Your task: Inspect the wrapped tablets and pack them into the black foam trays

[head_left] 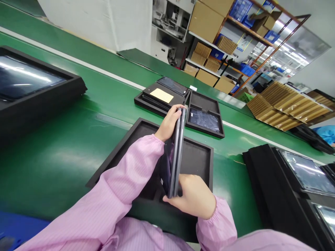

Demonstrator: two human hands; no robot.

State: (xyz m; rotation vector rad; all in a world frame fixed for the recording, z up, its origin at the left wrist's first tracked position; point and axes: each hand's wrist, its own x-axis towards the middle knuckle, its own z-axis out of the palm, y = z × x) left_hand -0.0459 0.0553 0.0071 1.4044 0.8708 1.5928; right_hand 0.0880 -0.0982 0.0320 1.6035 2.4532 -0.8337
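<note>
Two flat dark tablets (176, 153) are held upright on edge, side by side, above a black foam tray (201, 158). My left hand (169, 122) grips their far end, with fingers over the top edge. My right hand (195, 196) holds their near end, its thumb at the bottom corner. Recessed compartments show in the tray below, partly hidden by my arms and the tablets. Behind it, a second black tray (222, 129) has a dark tablet (204, 119) in its near compartment. Left of that, a yellow label (161, 95) lies on a stack of dark pieces (150, 90).
A large black tray with a shiny screen (23, 75) stands at the left. Stacked black trays (272, 184) with screens are at the right. The green bench (52, 164) has a white line. Shelves with cardboard boxes (206, 21) stand behind.
</note>
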